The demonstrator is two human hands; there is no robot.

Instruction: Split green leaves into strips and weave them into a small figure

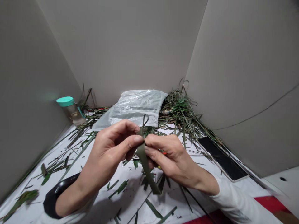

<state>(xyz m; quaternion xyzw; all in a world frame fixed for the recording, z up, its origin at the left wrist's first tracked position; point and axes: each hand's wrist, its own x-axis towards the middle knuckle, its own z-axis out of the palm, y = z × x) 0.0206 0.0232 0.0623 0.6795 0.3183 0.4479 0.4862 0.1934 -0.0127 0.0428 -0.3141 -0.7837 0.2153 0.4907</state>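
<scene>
Near the middle of the head view, both hands meet around a long green leaf strip (pixel 145 163). My left hand (pixel 114 146) pinches it between thumb and fingers from the left. From the right, my right hand (pixel 169 154) grips the strip with its fingers folded in. A small loop of the leaf sticks up above the fingertips, and the strip's flat tail hangs below, bent near its lower end. Small bits of red and yellow show by the right fingers; what they belong to is hidden.
A white plastic bag (pixel 137 105) lies at the back, beside a heap of green leaves (pixel 179 109). A bottle with a turquoise lid (pixel 65 101) stands at the left. On the right lies a dark-screened phone (pixel 221 157). Leaf scraps (pixel 154 208) litter the white cloth (pixel 109 214).
</scene>
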